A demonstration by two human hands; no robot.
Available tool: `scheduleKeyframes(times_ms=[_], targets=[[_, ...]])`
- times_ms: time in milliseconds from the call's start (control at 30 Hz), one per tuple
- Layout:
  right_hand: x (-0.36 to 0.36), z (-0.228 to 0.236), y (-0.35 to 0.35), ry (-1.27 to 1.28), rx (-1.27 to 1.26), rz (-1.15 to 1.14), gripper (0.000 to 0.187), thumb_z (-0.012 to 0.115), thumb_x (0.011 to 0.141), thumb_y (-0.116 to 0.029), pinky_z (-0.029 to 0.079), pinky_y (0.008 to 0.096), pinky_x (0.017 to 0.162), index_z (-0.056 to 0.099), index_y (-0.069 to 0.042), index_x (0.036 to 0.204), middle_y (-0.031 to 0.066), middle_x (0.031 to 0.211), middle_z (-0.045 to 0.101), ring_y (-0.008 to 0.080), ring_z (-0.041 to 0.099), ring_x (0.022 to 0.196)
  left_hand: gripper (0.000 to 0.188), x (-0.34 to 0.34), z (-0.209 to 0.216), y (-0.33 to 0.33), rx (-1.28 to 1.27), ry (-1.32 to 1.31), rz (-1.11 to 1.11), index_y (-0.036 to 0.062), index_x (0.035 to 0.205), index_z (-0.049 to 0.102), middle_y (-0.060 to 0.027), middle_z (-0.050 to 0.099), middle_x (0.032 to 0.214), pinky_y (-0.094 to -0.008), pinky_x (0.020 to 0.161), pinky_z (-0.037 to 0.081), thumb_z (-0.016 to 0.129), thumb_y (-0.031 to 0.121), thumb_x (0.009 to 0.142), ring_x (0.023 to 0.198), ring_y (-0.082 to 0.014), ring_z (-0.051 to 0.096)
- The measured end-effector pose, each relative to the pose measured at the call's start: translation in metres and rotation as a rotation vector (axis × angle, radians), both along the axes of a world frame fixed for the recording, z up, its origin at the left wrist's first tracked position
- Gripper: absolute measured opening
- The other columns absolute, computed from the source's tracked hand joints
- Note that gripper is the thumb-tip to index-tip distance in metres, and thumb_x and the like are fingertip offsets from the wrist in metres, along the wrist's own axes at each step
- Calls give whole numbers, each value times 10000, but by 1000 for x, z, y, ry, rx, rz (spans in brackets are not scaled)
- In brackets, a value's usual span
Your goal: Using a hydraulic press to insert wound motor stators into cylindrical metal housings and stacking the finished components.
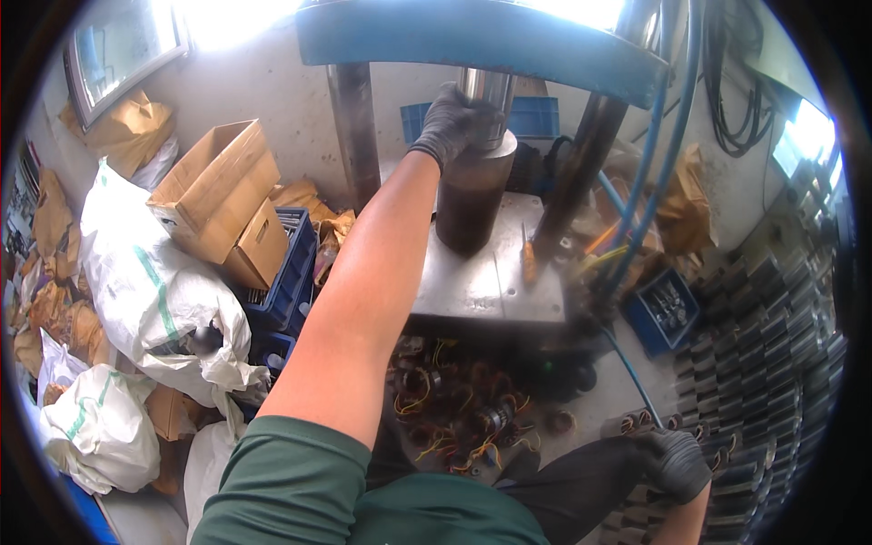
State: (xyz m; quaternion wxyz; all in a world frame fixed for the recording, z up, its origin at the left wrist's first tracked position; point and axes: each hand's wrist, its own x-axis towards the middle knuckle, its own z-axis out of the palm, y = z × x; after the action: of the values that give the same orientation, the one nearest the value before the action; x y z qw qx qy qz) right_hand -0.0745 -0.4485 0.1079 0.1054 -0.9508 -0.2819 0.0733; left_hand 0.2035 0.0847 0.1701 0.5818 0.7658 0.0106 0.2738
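A hydraulic press with a blue crossbeam (481, 41) stands before me. My left hand (451, 123), in a dark grey glove, is closed round the side of a shiny metal cylinder (489, 86) below the beam. Part of the grip is hidden behind the hand. Directly beneath is a thick dark round metal block (472, 200), upright on the steel press table (463, 286). My gloved right hand (677, 465) is low at the right, by my knee, its fingers curled at the end of a thin blue-green lever (631, 368).
An orange-handled screwdriver (529, 263) lies on the press table. Wound motor stators (481, 409) with coloured wires are heaped below. Stacked metal cores (763, 363) and a blue bin (663, 309) stand right; cardboard boxes (218, 182) and white sacks (136, 272) left. Blue hoses (656, 154) hang beside the press.
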Motion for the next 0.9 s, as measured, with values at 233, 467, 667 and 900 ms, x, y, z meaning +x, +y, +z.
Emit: scheduleKeyframes(times_ms=[233, 467, 667, 900], targets=[[-1, -3, 1, -1, -16, 33, 257, 666, 861, -127, 556, 465, 757, 738, -55, 1098, 202, 897, 724, 410, 703, 836, 646, 3, -1, 1, 31, 31, 69, 7, 1181, 560, -160, 692, 1095, -393, 1014, 490, 933, 234, 705, 1078, -272, 663], [-3, 4, -1, 22, -36, 44, 234, 670, 867, -123, 556, 458, 745, 727, -64, 1087, 208, 903, 718, 402, 701, 828, 625, 13, -4, 1, 51, 54, 90, 15, 1137, 576, -155, 699, 1064, -394, 995, 498, 943, 243, 686, 1061, -271, 665], [3, 13, 18, -13, 138, -85, 233, 626, 867, -34, 535, 464, 694, 719, -25, 1080, 220, 803, 689, 396, 696, 766, 616, 9, -7, 12, 3, -7, 72, 16, 1119, 582, -157, 697, 1041, -397, 983, 502, 947, 244, 679, 1051, -268, 665], [42, 39, 31, -536, 253, -116, 118, 646, 881, -21, 512, 447, 702, 653, -5, 998, 197, 855, 653, 404, 650, 773, 831, 23, -4, -1, 68, -15, 117, 9, 1296, 432, -153, 647, 1204, -367, 1024, 500, 951, 272, 703, 1126, -246, 640]])
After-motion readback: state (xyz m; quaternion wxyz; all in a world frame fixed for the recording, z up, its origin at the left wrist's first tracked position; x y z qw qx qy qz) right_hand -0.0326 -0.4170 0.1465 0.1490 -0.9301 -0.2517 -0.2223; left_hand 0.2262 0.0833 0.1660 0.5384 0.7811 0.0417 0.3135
